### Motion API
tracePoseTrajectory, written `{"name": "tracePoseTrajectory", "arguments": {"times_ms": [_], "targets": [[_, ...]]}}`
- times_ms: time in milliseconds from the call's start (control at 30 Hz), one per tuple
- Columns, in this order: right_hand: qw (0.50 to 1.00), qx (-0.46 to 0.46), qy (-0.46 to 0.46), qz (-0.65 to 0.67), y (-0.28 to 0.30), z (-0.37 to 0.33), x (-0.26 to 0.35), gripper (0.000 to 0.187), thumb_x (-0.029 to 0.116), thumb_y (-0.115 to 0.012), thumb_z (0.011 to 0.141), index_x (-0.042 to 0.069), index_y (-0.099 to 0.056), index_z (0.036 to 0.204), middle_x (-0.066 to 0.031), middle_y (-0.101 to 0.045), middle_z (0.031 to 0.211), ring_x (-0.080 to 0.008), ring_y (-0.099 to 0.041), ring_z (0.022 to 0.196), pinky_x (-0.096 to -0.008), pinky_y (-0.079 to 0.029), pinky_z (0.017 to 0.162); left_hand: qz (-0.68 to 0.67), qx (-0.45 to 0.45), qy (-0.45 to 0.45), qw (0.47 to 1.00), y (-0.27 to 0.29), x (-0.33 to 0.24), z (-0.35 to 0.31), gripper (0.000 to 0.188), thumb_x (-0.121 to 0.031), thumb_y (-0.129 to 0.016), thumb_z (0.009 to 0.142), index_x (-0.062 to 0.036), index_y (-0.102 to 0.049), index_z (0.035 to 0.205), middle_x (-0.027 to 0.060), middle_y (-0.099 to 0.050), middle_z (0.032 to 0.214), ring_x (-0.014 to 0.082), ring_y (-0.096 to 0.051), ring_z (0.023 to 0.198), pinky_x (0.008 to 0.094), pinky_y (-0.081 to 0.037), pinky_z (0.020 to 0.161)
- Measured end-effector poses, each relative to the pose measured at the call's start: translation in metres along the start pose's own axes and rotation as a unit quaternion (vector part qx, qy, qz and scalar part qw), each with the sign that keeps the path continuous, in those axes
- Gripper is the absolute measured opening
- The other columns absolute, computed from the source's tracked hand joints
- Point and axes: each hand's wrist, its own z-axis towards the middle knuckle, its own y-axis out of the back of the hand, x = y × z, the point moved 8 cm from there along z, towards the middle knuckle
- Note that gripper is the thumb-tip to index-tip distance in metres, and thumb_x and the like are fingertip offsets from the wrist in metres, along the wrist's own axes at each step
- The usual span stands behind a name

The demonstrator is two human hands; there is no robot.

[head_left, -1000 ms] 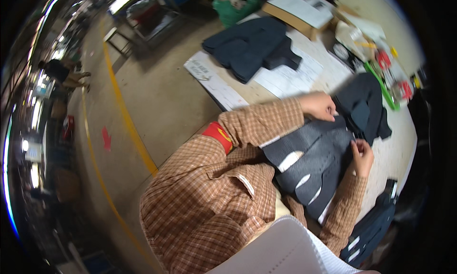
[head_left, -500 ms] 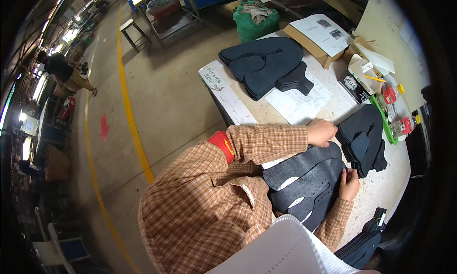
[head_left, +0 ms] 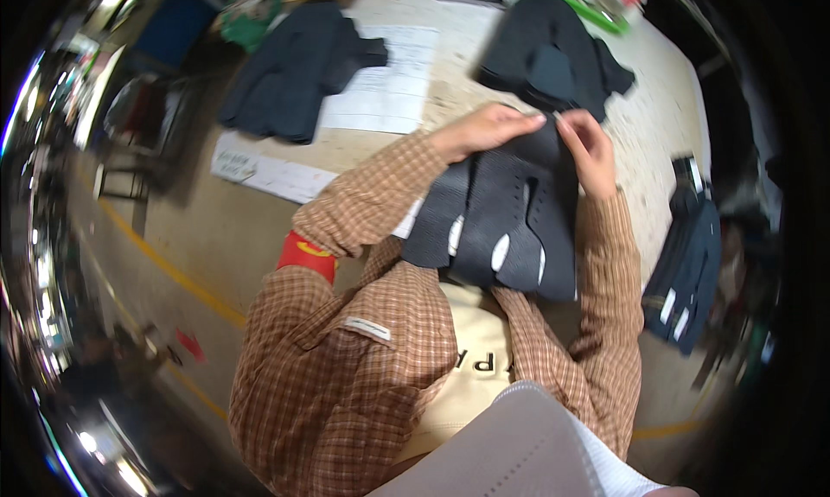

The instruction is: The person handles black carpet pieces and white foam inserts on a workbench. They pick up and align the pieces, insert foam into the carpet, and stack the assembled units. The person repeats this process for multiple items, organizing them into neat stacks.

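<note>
Black grained leather shoe uppers (head_left: 497,194), with rows of punched eyelet holes and cut-out slots, lie at the table's near edge in front of my body. My left hand (head_left: 493,129) pinches their far end between thumb and fingers. Right beside it, my right hand (head_left: 591,151) is closed on the same far edge, thumb and fingertips together. Both hands' fingertips nearly touch there. Pale gaps show through the slots. How many layers are between my fingers I cannot make out.
Beyond my hands sits a stack of dark shoe pieces (head_left: 549,56). Another dark stack (head_left: 290,73) lies at the far left beside printed sheets (head_left: 385,82). A green tray (head_left: 579,11) is at the back. More dark bundled pieces (head_left: 687,268) are at the right.
My view has turned, so the table sits higher and further left. My right hand has moved from the uppers' right side to their far end, close to my left hand.
</note>
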Motion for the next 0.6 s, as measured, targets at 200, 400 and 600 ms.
{"name": "tracePoseTrajectory", "arguments": {"times_ms": [200,400,600], "targets": [[0.996,-0.015,-0.015,0.088,-0.015,-0.009,0.021,0.027,0.020,-0.056,0.100,-0.004,-0.067,0.103,0.0021,-0.065,0.090,-0.0041,-0.056,0.084,-0.0195,-0.046,0.077,0.025,-0.117,-0.109,0.987,-0.013,-0.022,-0.013,0.037,-0.030,-0.053,0.101,-0.0003,-0.068,0.084,-0.0096,-0.051,0.071,-0.0004,-0.040,0.067,0.0196,-0.034,0.058],[0.947,0.022,-0.119,0.298,-0.033,-0.020,0.023,0.036,0.031,-0.054,0.100,-0.002,-0.068,0.103,-0.0009,-0.068,0.089,-0.0042,-0.060,0.076,-0.0195,-0.049,0.070,-0.036,-0.065,-0.099,0.992,-0.013,-0.024,-0.023,0.034,-0.029,-0.048,0.103,-0.0006,-0.065,0.096,-0.0015,-0.062,0.091,0.0041,-0.054,0.081,0.0201,-0.043,0.073],[0.900,0.068,-0.184,0.388,-0.045,-0.026,0.023,0.038,0.035,-0.052,0.101,0.000,-0.068,0.102,-0.0038,-0.070,0.089,-0.0062,-0.064,0.072,-0.0194,-0.052,0.067,-0.066,-0.020,-0.072,0.995,-0.017,-0.025,-0.029,0.036,-0.028,-0.046,0.104,0.0007,-0.067,0.108,0.0047,-0.070,0.100,0.0077,-0.064,0.086,0.0209,-0.049,0.079]]}}
